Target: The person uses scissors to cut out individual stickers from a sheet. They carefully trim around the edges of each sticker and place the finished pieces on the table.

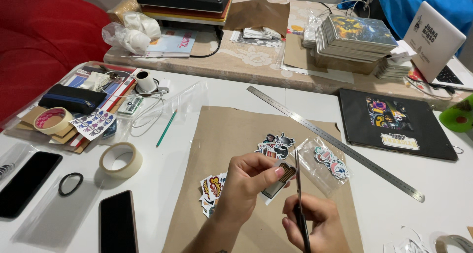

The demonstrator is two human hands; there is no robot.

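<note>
— Two hands are at work in the head view, low in the middle. What does each one have?

— The left hand (249,176) has its fingers (268,172) clamped on a small sticker sheet (278,180), thumb on top, holding it just above the brown paper sheet (231,135). The right hand (315,223) has its fingers closed around the handles of a pair of scissors (298,194); the blades point away from the person and stand right at the sheet's right edge (whether they are cutting into it, I cannot tell).

— What lies around them on the brown paper?

— A loose pile of cut stickers (213,191) just left of the left hand, a dark sticker cluster (276,145) just beyond the fingers, and a clear plastic bag of stickers (327,162) to the right of the scissors.

— And further out on the white surface (167,184)?

— A long metal ruler (335,142) runs diagonally past the paper's top right corner. Left of the paper sit a roll of masking tape (120,159), a green pencil (166,128), a black hair tie (71,183) and two dark phones, one (118,223) at the near edge and another (27,181) far left. A black folder (396,122) with stickers on its cover lies at the right.
</note>
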